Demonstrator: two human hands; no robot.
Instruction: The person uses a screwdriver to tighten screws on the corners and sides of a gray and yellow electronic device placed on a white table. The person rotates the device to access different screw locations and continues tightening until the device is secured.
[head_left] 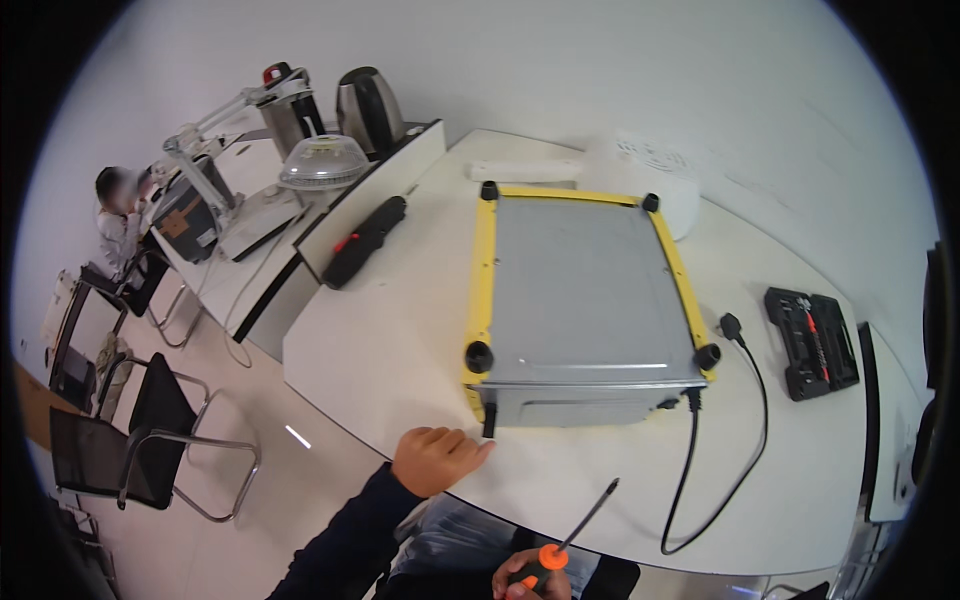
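Observation:
A grey metal appliance with yellow sides (590, 290) lies on the white table with its black round feet facing up. Close to its near left corner is my left hand (437, 460), fingers curled together and the thumb side toward a small black part (489, 420). What those fingers hold, if anything, is hidden. Low at the table's front edge, my right hand (532, 580) grips a screwdriver (553, 558) with an orange and black handle. Its dark shaft points up and to the right, apart from the appliance.
A black power cord (765, 420) loops right of the appliance, by an open black tool case (815, 345). At the left lies a black and red power tool (365, 243). Beyond a divider (375, 185) stand a kettle (368, 108) and other appliances. A chair (160, 430) and a seated person (118, 220) are further left.

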